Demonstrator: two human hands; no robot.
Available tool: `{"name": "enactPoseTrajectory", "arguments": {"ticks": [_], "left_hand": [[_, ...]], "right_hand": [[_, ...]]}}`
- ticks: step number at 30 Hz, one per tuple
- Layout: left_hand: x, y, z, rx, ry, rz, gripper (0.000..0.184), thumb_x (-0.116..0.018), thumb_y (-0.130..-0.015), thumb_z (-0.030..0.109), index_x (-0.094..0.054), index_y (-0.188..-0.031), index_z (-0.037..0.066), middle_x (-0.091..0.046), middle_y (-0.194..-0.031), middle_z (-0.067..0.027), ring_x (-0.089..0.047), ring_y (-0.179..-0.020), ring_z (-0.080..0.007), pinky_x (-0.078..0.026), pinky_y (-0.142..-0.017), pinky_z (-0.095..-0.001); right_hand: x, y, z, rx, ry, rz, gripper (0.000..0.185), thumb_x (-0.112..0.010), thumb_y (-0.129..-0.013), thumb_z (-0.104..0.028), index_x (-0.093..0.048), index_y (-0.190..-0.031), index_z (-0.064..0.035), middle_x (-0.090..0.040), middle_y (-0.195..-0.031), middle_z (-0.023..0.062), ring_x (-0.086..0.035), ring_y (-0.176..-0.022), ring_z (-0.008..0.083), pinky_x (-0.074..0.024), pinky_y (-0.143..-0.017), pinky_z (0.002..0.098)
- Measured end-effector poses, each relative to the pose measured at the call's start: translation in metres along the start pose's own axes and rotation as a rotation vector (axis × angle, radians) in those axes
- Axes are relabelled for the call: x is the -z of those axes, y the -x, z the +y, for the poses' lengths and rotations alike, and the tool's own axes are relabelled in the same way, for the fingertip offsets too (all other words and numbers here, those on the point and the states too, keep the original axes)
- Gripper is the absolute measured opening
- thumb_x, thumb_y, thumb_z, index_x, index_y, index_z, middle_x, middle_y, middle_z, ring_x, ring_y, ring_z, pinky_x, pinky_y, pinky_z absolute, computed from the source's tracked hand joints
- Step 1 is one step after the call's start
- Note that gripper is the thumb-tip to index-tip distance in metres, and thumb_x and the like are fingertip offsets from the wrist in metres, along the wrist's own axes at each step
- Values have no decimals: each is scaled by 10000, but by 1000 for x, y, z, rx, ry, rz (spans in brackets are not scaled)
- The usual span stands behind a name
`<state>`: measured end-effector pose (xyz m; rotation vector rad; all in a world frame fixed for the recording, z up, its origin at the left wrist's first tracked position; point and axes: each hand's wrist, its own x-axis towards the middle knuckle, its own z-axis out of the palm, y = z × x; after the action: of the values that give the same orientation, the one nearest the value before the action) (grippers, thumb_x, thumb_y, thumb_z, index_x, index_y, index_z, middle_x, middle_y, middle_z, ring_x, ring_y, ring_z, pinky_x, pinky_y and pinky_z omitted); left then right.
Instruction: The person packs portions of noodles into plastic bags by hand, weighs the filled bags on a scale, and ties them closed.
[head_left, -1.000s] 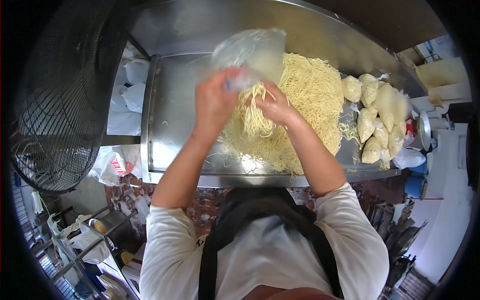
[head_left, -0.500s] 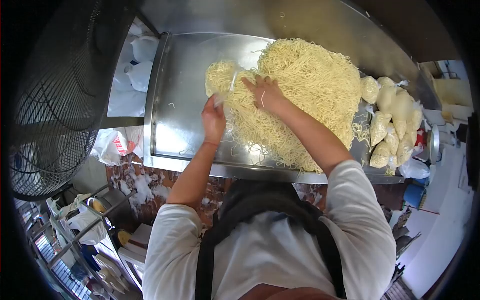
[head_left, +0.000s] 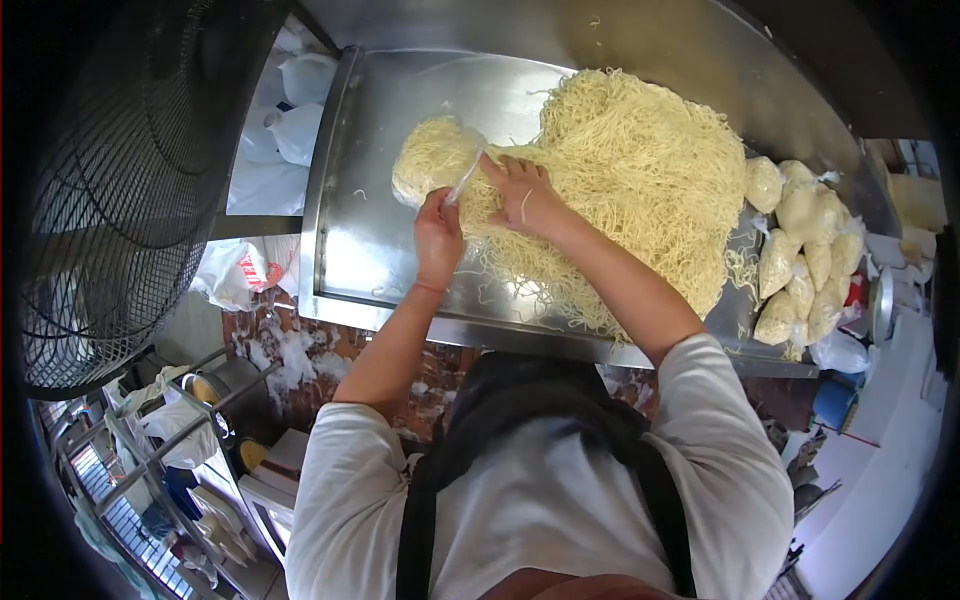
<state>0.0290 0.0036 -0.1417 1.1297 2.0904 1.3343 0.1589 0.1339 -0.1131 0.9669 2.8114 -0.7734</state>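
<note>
A large heap of pale yellow noodles (head_left: 640, 180) lies loose on the steel tray table (head_left: 375, 110). To its left is a clear plastic bag (head_left: 437, 160) with noodles in it, lying on its side with its mouth toward the heap. My left hand (head_left: 438, 240) is closed on the near edge of the bag's mouth. With fingers spread, my right hand (head_left: 528, 200) rests on the noodles at the bag's mouth, its index fingertip close to the far edge. Whether that fingertip touches the plastic I cannot tell. A strand of noodle clings to its back.
Several tied bags of noodles (head_left: 800, 255) are piled at the tray's right end. White plastic jugs (head_left: 298, 132) stand beyond its left edge, near a large wire fan guard (head_left: 120, 220). A metal rack (head_left: 150, 460) stands at lower left.
The bag looks fuller and rounder, and its mouth is drawn closer around the noodles beside my right hand. Both hands stay near the mouth. The whole view has shifted slightly.
</note>
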Motion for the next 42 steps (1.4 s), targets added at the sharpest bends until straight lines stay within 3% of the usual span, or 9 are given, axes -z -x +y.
{"name": "enactPoseTrajectory", "arguments": {"ticks": [2,5,8,13,18,27,31,38,42], "left_hand": [[-7,7,1,-41,19,-74,135,-543,-948,86,-605,-1044,15,-613,-733,-226,-622,-660,-388,-476,-594,-443],[-17,20,36,-71,-89,-202,132,-532,-972,112,-540,-1062,15,-602,-730,-238,-625,-666,-408,-472,-574,-447],[-13,21,85,-61,176,-257,136,-516,-1001,134,-543,-1030,4,-612,-710,-103,-619,-618,-194,-509,-585,-331],[26,-31,56,-229,18,-522,536,-731,-848,153,-512,-1326,46,-680,-1086,-140,-663,-972,-249,-502,-891,-366],[11,-52,-1,-623,-596,-473,641,-821,-666,172,-583,-1256,100,-637,-1222,-106,-531,-1226,-308,-280,-1103,-517],[101,-85,79,-429,-325,-461,372,-724,-630,-10,-670,-996,19,-684,-942,-168,-659,-833,-373,-536,-760,-396],[139,-82,109,-517,-375,-414,351,-710,-608,-22,-675,-953,31,-676,-914,-133,-650,-868,-332,-512,-779,-388],[83,-69,26,-781,-500,-326,334,-600,-703,-30,-669,-1020,48,-622,-1099,-125,-557,-1077,-325,-435,-932,-435],[47,-7,19,-414,-456,-109,462,-611,-731,-3,-592,-1191,40,-524,-1176,-215,-499,-1099,-386,-404,-975,-475]], "right_hand": [[0,3,-14,-73,184,-134,836,-720,-785,-142,-298,-1504,-85,-463,-1376,256,-496,-1246,354,-444,-1012,425],[-34,-61,14,-59,-571,-142,765,-712,-823,-169,-330,-1475,-50,-488,-1353,223,-526,-1214,285,-453,-1014,435],[-43,-79,0,-6,-1224,160,624,-667,-870,-178,-404,-1421,-45,-531,-1281,205,-559,-1166,268,-484,-992,418],[-61,-20,33,380,-304,230,694,-722,-805,-148,-428,-1433,-125,-431,-1437,207,-449,-1308,338,-363,-1107,440],[-8,60,16,-90,-31,49,810,-785,-761,-239,-395,-1463,-135,-280,-1552,183,-261,-1433,384,-232,-1157,559],[9,30,47,-210,-12,116,656,-726,-791,-55,-484,-1399,-105,-581,-1304,179,-517,-1280,244,-287,-1156,501],[38,82,149,-204,-124,462,435,-553,-839,76,-624,-1237,-86,-701,-1090,115,-661,-843,197,-557,-690,292],[125,146,252,-451,-20,287,518,-572,-817,11,-498,-1330,19,-538,-1319,243,-527,-1197,359,-403,-1036,383],[113,100,126,-190,296,-44,665,-560,-708,70,-504,-1364,-28,-512,-1354,250,-421,-1326,373,-331,-1124,427]]}}
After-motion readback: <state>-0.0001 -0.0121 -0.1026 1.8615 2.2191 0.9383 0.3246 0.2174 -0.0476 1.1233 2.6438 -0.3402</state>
